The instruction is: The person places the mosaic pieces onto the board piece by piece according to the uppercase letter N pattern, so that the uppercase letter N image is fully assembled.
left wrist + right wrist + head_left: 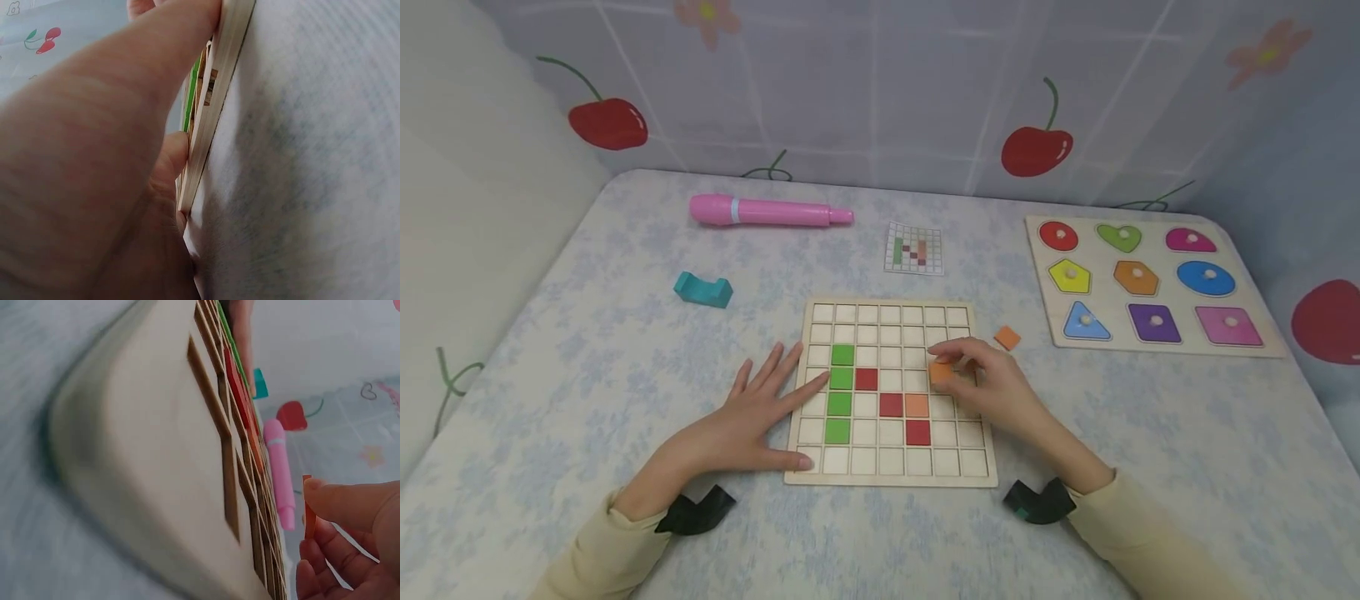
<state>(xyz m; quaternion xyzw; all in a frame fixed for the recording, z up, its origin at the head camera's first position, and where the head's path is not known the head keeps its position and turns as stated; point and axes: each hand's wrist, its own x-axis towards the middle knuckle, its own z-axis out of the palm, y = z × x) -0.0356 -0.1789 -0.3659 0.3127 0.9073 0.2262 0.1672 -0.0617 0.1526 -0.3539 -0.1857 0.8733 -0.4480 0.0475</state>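
Observation:
A wooden grid board [891, 481] lies at the middle of the table. In its cells sit several green tiles [839, 404], three red tiles [867, 379] and an orange tile [917, 406]. My left hand [760, 408] rests with spread fingers on the board's left side, its thumb at the lower left corner. Over the right part of the grid, my right hand [988, 383] pinches an orange tile [309, 506] between thumb and fingers. Another loose orange tile [1007, 337] lies on the table just right of the board.
Behind the board lies a pattern card [913, 248] with a coloured grid. A pink microphone-like stick [782, 213] is at the back left, near a teal notched block [703, 290]. On the right lies a knobbed shape puzzle [1165, 340].

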